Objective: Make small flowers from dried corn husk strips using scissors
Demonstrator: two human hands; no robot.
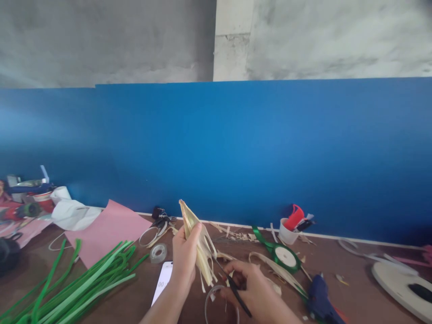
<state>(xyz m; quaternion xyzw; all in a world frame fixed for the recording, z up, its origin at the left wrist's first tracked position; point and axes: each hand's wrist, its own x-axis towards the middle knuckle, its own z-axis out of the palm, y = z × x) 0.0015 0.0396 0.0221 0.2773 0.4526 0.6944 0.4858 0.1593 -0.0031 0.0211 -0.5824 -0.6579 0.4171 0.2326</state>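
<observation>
In the middle of the head view, my left hand is closed around a pale, dry corn husk. The husk points upward, and its lower end is split into several thin strips. My right hand, just to the right, grips dark scissors whose tip reaches the husk's right edge. Parts of the scissors are hidden by the fingers. A clear ring-shaped roll lies below the hands. Beside my left forearm is a phone with its screen lit.
Green pipe cleaners and pink paper lie left. A tape roll sits near the phone. On the right are a green ribbon spool, a white cup, a blue glue gun and a white reel. A blue panel stands behind.
</observation>
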